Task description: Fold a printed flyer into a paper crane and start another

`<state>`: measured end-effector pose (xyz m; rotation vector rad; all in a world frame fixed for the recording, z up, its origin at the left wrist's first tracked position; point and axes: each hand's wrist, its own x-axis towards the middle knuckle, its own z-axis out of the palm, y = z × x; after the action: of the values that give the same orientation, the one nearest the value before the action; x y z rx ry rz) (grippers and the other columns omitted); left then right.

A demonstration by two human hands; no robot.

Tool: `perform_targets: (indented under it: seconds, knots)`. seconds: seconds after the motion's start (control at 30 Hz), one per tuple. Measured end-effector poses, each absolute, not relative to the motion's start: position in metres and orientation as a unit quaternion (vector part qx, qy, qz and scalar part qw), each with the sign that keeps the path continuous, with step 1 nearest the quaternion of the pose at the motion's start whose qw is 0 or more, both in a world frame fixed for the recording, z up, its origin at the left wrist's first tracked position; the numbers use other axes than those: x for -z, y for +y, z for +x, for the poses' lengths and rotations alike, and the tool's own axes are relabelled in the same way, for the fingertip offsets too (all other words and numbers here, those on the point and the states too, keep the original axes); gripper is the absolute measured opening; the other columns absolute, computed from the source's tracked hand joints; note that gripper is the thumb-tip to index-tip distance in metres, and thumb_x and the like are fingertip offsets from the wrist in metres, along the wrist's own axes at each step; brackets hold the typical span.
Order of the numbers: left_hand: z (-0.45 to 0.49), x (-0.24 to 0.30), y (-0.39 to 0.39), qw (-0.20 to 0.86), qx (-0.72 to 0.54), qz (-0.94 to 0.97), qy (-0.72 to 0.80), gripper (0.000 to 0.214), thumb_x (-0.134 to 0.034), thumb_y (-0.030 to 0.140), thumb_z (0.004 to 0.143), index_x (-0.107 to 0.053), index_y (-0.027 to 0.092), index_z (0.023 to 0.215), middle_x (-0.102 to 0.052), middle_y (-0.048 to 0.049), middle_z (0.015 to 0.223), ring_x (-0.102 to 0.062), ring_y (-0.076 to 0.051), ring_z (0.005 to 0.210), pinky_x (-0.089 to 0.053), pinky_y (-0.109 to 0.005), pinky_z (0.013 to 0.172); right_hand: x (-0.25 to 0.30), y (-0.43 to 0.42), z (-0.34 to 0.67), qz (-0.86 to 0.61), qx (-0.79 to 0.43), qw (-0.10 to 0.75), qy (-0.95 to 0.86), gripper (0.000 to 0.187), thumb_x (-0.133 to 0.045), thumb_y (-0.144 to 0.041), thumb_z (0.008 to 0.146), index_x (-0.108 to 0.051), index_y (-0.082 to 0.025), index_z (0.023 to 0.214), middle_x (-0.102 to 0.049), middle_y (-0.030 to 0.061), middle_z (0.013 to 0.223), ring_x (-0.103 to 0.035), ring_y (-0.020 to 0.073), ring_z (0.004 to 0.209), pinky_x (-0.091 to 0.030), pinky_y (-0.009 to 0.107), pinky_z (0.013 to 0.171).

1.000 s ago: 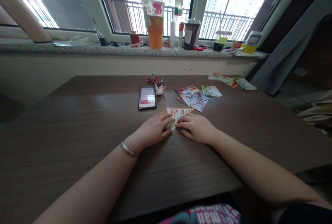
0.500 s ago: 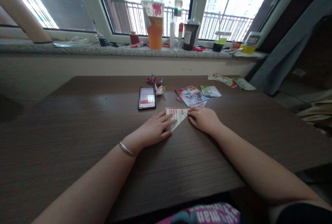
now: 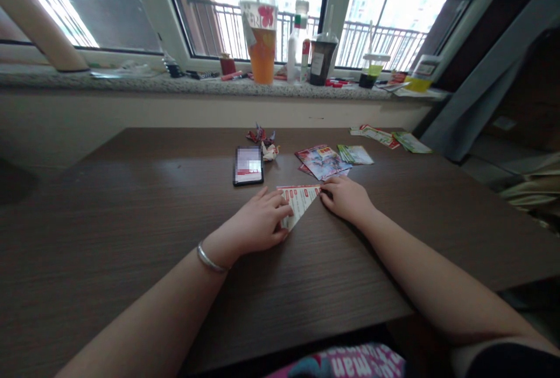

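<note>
A printed white-and-red paper (image 3: 301, 202), folded into a triangle, lies flat on the dark wooden table (image 3: 131, 209). My left hand (image 3: 258, 221), with a silver bracelet on its wrist, rests on the paper's left part with its fingers pressed down on it. My right hand (image 3: 346, 198) has its fingertips pressed on the paper's right corner. Both hands hold the paper against the table.
A phone (image 3: 248, 165) lies just beyond the hands, with small folded paper figures (image 3: 263, 139) behind it. Colourful leaflets (image 3: 322, 161) and more sheets (image 3: 380, 135) lie to the right. Drink cups (image 3: 262, 39) and bottles stand on the window sill.
My right hand slid from the paper's lower middle up and right along its edge to the right corner. The left hand shifted slightly down. The folded triangle now shows.
</note>
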<state>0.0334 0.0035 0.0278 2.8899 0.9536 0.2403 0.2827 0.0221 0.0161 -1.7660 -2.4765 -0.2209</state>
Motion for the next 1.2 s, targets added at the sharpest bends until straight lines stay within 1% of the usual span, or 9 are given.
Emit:
perform_targets:
  seconds: [0.17, 0.27, 0.4, 0.5, 0.7, 0.83, 1.0, 1.1, 1.2]
  knots:
    - [0.032, -0.018, 0.007, 0.061, -0.096, 0.945, 0.308, 0.041, -0.058, 0.035, 0.085, -0.054, 0.024, 0.125, -0.055, -0.0068, 0.131, -0.050, -0.026, 0.120, -0.025, -0.050, 0.112, -0.015, 0.023, 0.284, -0.543, 0.048, 0.075, -0.835, 0.036, -0.044, -0.035, 0.093, -0.068, -0.019, 0.114, -0.066, 0.0071, 0.121, -0.055, 0.0223, 0.113, -0.042, 0.036, 0.098]
    - [0.031, -0.009, 0.011, 0.061, -0.094, 0.938, 0.328, 0.064, -0.059, 0.048, 0.084, -0.041, 0.024, 0.140, -0.041, -0.0091, 0.147, -0.037, -0.029, 0.134, -0.026, -0.046, 0.112, -0.014, 0.024, 0.284, -0.510, 0.033, 0.085, -0.855, 0.035, -0.048, -0.033, 0.091, -0.067, -0.018, 0.116, -0.066, 0.0063, 0.123, -0.056, 0.0229, 0.112, -0.042, 0.038, 0.100]
    - [0.029, -0.006, 0.015, 0.076, -0.036, 0.934, 0.347, 0.063, -0.049, 0.048, 0.089, -0.033, 0.027, 0.146, -0.032, -0.0070, 0.154, -0.026, -0.031, 0.141, -0.019, -0.050, 0.115, -0.010, 0.024, 0.283, -0.484, 0.011, 0.102, -0.869, 0.037, -0.052, -0.034, 0.089, -0.065, -0.018, 0.119, -0.064, 0.0066, 0.126, -0.055, 0.0249, 0.113, -0.043, 0.040, 0.100]
    - [0.028, -0.012, 0.013, 0.065, -0.029, 0.935, 0.348, 0.061, -0.050, 0.041, 0.087, -0.036, 0.027, 0.144, -0.037, -0.0056, 0.151, -0.027, -0.031, 0.140, -0.019, -0.049, 0.115, -0.008, 0.023, 0.282, -0.491, 0.005, 0.124, -0.862, 0.040, -0.053, -0.036, 0.088, -0.063, -0.017, 0.122, -0.062, 0.0091, 0.128, -0.054, 0.0260, 0.116, -0.042, 0.042, 0.102]
    - [0.030, -0.020, 0.006, 0.033, -0.037, 0.933, 0.357, 0.062, -0.050, 0.053, 0.087, -0.042, 0.025, 0.141, -0.048, -0.0093, 0.140, -0.031, -0.034, 0.137, -0.023, -0.050, 0.113, -0.011, 0.023, 0.283, -0.518, -0.028, 0.160, -0.840, 0.032, -0.053, -0.031, 0.088, -0.065, -0.017, 0.114, -0.065, 0.0100, 0.118, -0.056, 0.0242, 0.111, -0.044, 0.039, 0.098]
    - [0.036, -0.018, 0.006, -0.002, -0.050, 0.924, 0.379, 0.066, -0.055, 0.059, 0.084, -0.047, 0.020, 0.137, -0.054, -0.0131, 0.128, -0.039, -0.034, 0.130, -0.026, -0.049, 0.111, -0.019, 0.018, 0.282, -0.467, -0.089, 0.150, -0.867, 0.028, -0.056, -0.036, 0.088, -0.068, -0.019, 0.106, -0.067, 0.0078, 0.110, -0.059, 0.0222, 0.106, -0.046, 0.037, 0.094]
    - [0.042, -0.018, 0.010, -0.026, -0.055, 0.914, 0.402, 0.064, -0.055, 0.056, 0.083, -0.052, 0.016, 0.133, -0.056, -0.0163, 0.121, -0.047, -0.034, 0.120, -0.030, -0.049, 0.109, -0.029, 0.007, 0.277, -0.401, -0.107, 0.108, -0.903, 0.042, -0.064, -0.049, 0.080, -0.067, -0.020, 0.111, -0.066, 0.0078, 0.112, -0.058, 0.0239, 0.105, -0.046, 0.039, 0.094]
    - [0.040, -0.017, 0.015, -0.001, -0.058, 0.915, 0.398, 0.070, -0.057, 0.058, 0.080, -0.050, 0.015, 0.135, -0.053, -0.0166, 0.129, -0.043, -0.035, 0.127, -0.029, -0.048, 0.111, -0.032, 0.003, 0.274, -0.390, -0.089, 0.082, -0.913, 0.047, -0.067, -0.051, 0.076, -0.068, -0.021, 0.112, -0.065, 0.0078, 0.116, -0.057, 0.0252, 0.106, -0.045, 0.040, 0.094]
    - [0.035, -0.015, 0.019, 0.029, -0.053, 0.926, 0.372, 0.073, -0.056, 0.056, 0.081, -0.046, 0.013, 0.138, -0.038, -0.0154, 0.149, -0.028, -0.032, 0.141, -0.023, -0.043, 0.115, -0.031, 0.003, 0.274, -0.393, -0.065, 0.066, -0.915, 0.047, -0.066, -0.049, 0.078, -0.067, -0.020, 0.115, -0.065, 0.0086, 0.119, -0.057, 0.0264, 0.106, -0.045, 0.041, 0.095]
